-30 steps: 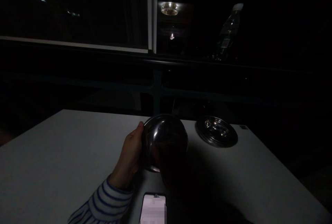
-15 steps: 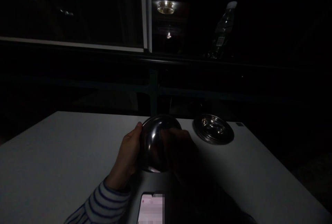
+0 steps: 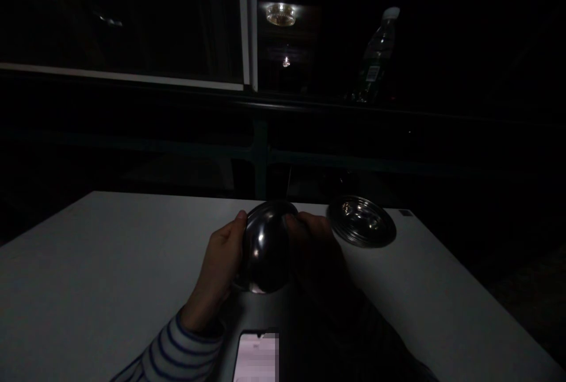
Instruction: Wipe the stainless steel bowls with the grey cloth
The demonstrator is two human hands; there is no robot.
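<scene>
A shiny metal bowl (image 3: 264,252) is tilted over the near-middle of the white table, its rounded outer side toward me. My left hand (image 3: 223,252) grips its left rim, thumb lying along the edge at the upper left. At the bowl's right edge is my right hand (image 3: 316,252), deep in shadow. Its thumb rests on the metal near the top right, and the other fingers close around the rim, partly hidden in the dark. A stack of metal bowls or dishes (image 3: 361,223) stands to the right of my right hand.
The white table (image 3: 132,252) ends just beyond the bowl. A lit phone (image 3: 256,358) lies near me. Behind the table are a dark railing (image 3: 260,155) and a window frame (image 3: 247,22). A plastic bottle (image 3: 378,55) stands on the ledge at the back right.
My right hand has shifted from the bowl's rounded surface out to its right rim. The bowl has turned slightly, while my left hand keeps its hold.
</scene>
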